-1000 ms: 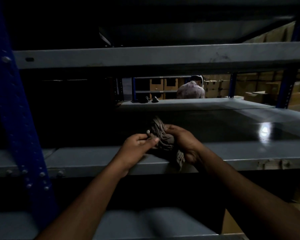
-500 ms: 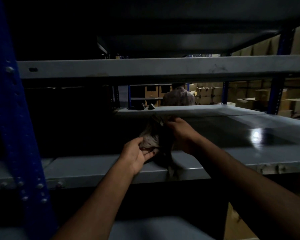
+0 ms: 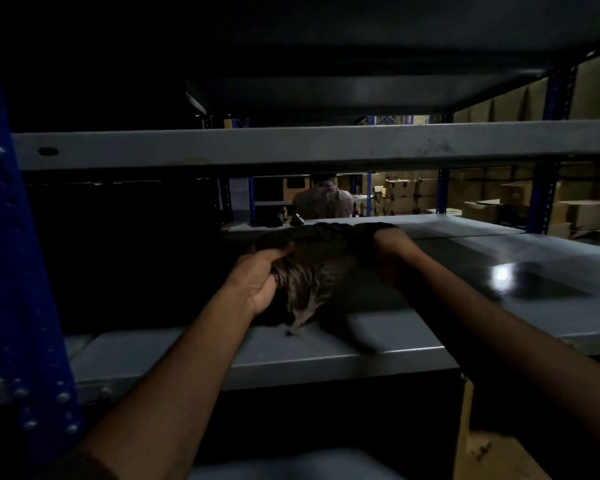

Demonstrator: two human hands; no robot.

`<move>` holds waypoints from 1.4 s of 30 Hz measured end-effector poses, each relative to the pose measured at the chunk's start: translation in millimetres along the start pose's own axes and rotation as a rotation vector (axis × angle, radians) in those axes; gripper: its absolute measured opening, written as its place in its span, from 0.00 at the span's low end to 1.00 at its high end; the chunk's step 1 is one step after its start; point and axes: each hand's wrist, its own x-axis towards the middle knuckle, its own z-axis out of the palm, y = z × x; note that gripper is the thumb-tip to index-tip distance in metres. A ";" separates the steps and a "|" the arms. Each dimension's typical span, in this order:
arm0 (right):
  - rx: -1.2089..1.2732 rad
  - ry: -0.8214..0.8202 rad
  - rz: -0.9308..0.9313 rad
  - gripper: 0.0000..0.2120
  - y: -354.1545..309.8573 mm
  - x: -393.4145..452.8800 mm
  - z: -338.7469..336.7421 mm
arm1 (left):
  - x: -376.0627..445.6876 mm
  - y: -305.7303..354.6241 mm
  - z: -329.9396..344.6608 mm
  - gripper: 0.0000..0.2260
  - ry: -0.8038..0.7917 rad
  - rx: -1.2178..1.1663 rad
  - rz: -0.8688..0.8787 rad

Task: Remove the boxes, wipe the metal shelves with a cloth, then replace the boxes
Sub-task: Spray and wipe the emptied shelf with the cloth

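You have the cloth (image 3: 309, 271) stretched between both hands over the near part of the grey metal shelf (image 3: 413, 327), its lower corner hanging down to touch or nearly touch the front edge. Your left hand (image 3: 257, 278) grips the cloth's left side, fingers curled round a bunch of fabric, thumb on top. Your right hand (image 3: 385, 251) holds the other end further back; the fingers are in shadow and wrapped in fabric, so the grip reads as closed but the detail is hard to see.

Judgement: you are opening or refolding the cloth before wiping. No boxes sit on this shelf where you can see it, so it looks ready; the left half is too dark to tell. Cardboard boxes (image 3: 582, 213) are stacked on other racks well behind, past the blue upright (image 3: 542, 199).

To do this step well:
- Fold the cloth into a flat pad, no trailing corner, so it doesn't snag on the shelf lip.
- Press it flat and wipe in overlapping strokes from back to front.
- Cover the dark left side by the near blue post (image 3: 18, 271) too, easy to miss in this light.
- Mind the shelf beam above (image 3: 291, 143); headroom looks tight.

A person (image 3: 323, 200) stands beyond the rack, well apart.
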 end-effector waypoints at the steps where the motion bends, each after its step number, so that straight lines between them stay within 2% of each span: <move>1: 0.058 0.005 0.021 0.18 3.1 -4.2 -3.5 | -1.6 -2.0 -2.1 0.11 -0.010 0.031 -0.031; 3: 0.063 -0.029 0.028 0.11 14.4 -20.6 -8.6 | -6.1 -13.4 -16.0 0.13 -0.014 0.230 -0.139; 6: -0.356 -0.205 -0.048 0.08 45.1 -40.0 -13.7 | -12.1 -34.1 -45.1 0.21 0.049 0.725 -0.263; 8: -0.710 -0.125 -0.170 0.10 59.0 -40.6 -13.6 | -11.5 -38.5 -54.2 0.25 0.120 0.934 -0.182; 9: -0.805 -0.061 -0.229 0.11 62.1 -41.1 -12.0 | -10.3 -37.1 -55.8 0.26 0.139 1.008 -0.112; 11: -0.827 0.010 -0.357 0.11 59.8 -46.0 -1.6 | -9.6 -29.5 -56.7 0.28 0.189 1.221 0.025; 14: -0.812 -0.013 -0.525 0.13 51.4 -56.6 27.8 | -12.9 -19.8 -61.7 0.29 0.283 1.549 0.144; 16: -0.808 -0.205 -0.665 0.14 46.7 -67.0 49.1 | -20.3 -16.3 -65.1 0.25 0.296 1.602 0.204; 18: -0.833 -0.505 -0.781 0.15 50.2 -72.7 63.5 | -26.6 -13.1 -72.8 0.21 0.306 1.592 0.235; 20: -0.866 -0.606 -0.826 0.17 59.1 -67.5 60.4 | -33.1 -8.1 -85.2 0.19 0.326 1.590 0.267; 23: -0.924 -0.551 -0.710 0.18 61.8 -55.1 28.3 | -43.1 2.0 -108.4 0.13 0.361 1.574 0.352; 25: -0.914 -0.588 -0.471 0.18 56.9 -47.7 -3.5 | -48.3 9.5 -119.9 0.10 0.366 1.557 0.391; 27: -0.882 -0.623 -0.318 0.11 52.3 -45.7 -28.2 | -50.3 14.7 -128.8 0.07 0.323 1.559 0.419; 28: -0.889 -0.625 -0.313 0.08 51.9 -45.1 -34.2 | -50.7 16.1 -132.9 0.07 0.282 1.569 0.423; 30: -1.042 -0.556 -0.388 0.11 57.5 -43.2 -33.4 | -53.0 19.0 -139.0 0.08 0.173 1.618 0.406; 32: -1.146 -0.486 -0.482 0.18 67.5 -44.9 -19.0 | -54.9 22.8 -144.5 0.13 0.069 1.702 0.378; 34: -1.102 -0.526 -0.511 0.20 68.0 -50.9 0.0 | -56.0 26.6 -149.5 0.19 0.002 1.832 0.355; 36: -1.142 -0.509 -0.477 0.21 59.3 -59.2 22.2 | -57.2 27.6 -153.5 0.24 -0.026 1.949 0.288; 38: -1.198 -0.423 -0.443 0.21 49.5 -65.3 49.6 | -57.9 23.8 -154.0 0.25 -0.026 1.995 0.198; 40: -1.206 -0.382 -0.494 0.22 41.5 -66.2 83.9 | -57.4 19.7 -151.4 0.26 -0.028 2.035 0.161; 42: -1.157 -0.420 -0.526 0.21 33.4 -67.6 121.5 | -55.6 18.8 -149.0 0.26 -0.040 2.065 0.112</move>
